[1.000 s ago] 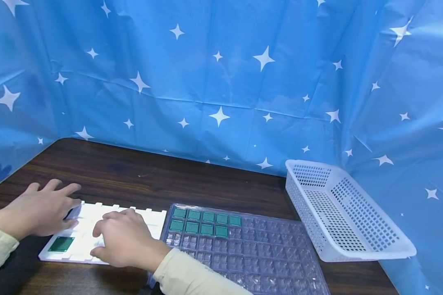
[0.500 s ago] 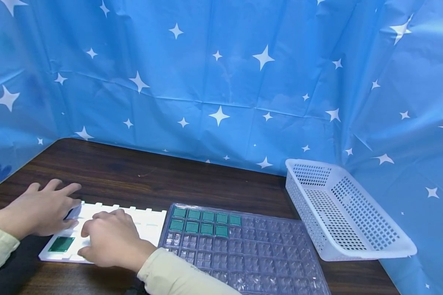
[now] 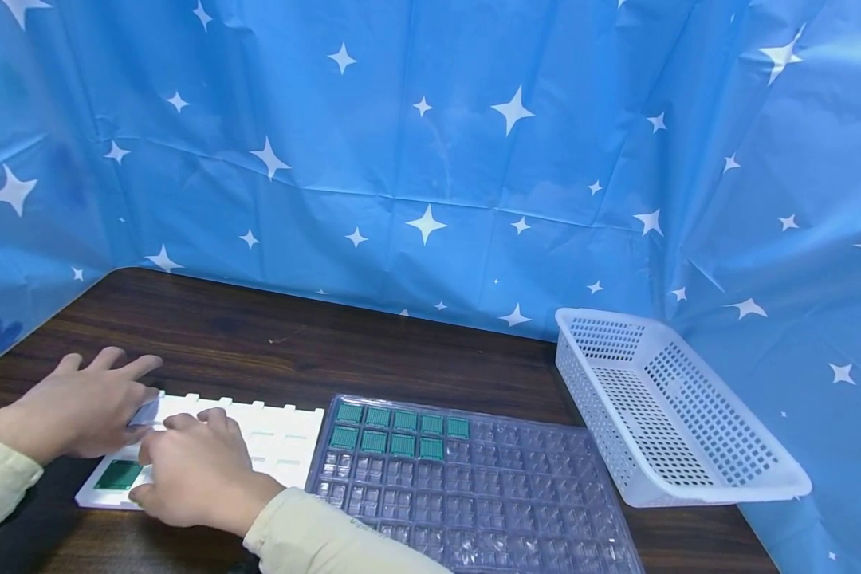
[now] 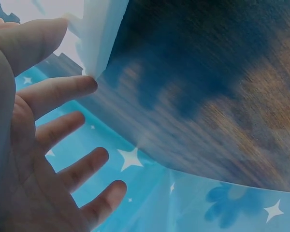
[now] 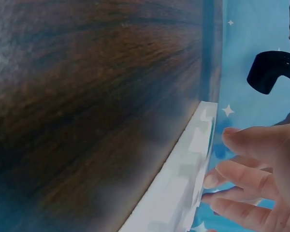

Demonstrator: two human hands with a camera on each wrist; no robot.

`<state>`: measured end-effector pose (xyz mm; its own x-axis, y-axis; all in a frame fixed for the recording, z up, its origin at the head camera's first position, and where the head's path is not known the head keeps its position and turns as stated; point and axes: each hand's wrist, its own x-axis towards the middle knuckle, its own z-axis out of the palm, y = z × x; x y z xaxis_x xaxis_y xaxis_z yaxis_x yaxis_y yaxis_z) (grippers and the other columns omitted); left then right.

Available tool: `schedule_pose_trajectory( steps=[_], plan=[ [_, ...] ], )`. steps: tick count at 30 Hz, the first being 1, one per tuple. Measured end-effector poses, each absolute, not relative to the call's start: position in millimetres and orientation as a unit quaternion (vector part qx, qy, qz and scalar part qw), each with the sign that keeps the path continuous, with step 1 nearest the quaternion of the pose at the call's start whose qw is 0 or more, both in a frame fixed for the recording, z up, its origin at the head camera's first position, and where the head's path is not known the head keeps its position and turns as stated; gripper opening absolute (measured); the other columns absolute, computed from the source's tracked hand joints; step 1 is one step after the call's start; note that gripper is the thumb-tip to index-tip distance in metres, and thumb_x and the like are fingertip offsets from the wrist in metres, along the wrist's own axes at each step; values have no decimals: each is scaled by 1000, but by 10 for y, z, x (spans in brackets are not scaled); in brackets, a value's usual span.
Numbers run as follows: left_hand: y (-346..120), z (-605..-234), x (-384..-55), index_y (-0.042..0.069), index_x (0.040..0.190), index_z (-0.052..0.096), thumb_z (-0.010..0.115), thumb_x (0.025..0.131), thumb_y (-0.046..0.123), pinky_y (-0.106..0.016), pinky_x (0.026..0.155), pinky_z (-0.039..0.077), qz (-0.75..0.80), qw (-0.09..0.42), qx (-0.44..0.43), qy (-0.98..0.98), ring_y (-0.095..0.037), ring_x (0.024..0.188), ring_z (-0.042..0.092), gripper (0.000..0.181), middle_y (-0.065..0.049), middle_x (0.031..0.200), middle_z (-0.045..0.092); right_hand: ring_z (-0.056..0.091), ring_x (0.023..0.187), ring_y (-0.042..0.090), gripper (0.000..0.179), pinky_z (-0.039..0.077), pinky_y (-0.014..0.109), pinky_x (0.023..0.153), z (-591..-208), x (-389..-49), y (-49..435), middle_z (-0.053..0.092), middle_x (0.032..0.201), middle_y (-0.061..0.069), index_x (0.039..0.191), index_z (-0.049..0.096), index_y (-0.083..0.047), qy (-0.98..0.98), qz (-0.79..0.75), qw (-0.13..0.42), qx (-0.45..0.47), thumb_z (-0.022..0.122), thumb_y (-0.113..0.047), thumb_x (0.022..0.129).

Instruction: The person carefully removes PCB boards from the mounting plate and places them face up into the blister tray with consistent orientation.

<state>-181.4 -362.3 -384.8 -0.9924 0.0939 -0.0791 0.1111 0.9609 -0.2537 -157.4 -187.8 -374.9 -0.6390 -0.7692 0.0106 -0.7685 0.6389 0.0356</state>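
Note:
My left hand (image 3: 92, 405) is at the left end of a white slotted tray (image 3: 287, 437), thumb and index fingertip at its edge. Its other fingers are spread past the tray, as the left wrist view of the hand (image 4: 43, 111) shows. My right hand (image 3: 197, 470) is over the tray's left half, fingers bent loosely downward. In the right wrist view its fingers (image 5: 246, 176) are apart beside the tray wall (image 5: 171, 188), with nothing visible between them. A dark green square circuit board (image 3: 118, 475) lies in the tray's near left corner, just left of the right thumb.
Right of the white tray lies a clear plastic blister tray (image 3: 502, 494) with many small pockets. Several green square pieces (image 3: 402, 434) fill pockets in its two far rows. A white perforated basket (image 3: 617, 470) stands at the right. A blue star-patterned curtain (image 3: 373, 159) borders the dark wooden table (image 3: 294, 335).
My right hand has moved left along the white tray, toward the green circuit board and my left hand. The left hand has barely moved. The trays and basket stay in place.

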Motion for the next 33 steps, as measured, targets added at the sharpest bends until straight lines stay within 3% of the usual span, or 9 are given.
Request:
schedule_pose_trajectory(
  steps=[6,21,33],
  plan=[
    [-3623,-3836,-1798,9,104,74,82,70,44,-77,91,36,-129,41,48,990,-55,116,42,49,-28,133,50,47,117,-10,22,33,20,104,-3787,-1567,-1955,59,115,-28,106,66,-45,-906,-3,-2,423,63,-56,87],
    [-3619,-3796,-1765,10,103,76,82,71,44,-75,88,38,-124,21,64,990,-55,117,43,48,-27,134,51,48,106,-11,15,36,20,97,-3861,-1555,-2052,58,104,-29,96,66,-45,-910,4,4,416,64,-56,86],
    [-3632,-3790,-1776,11,104,76,84,68,43,-76,88,38,-114,31,63,991,-57,119,40,49,-26,135,49,49,112,-5,19,38,22,96,-3895,-1555,-2094,59,113,-25,99,65,-41,-914,29,6,405,64,-56,86]
  ],
)
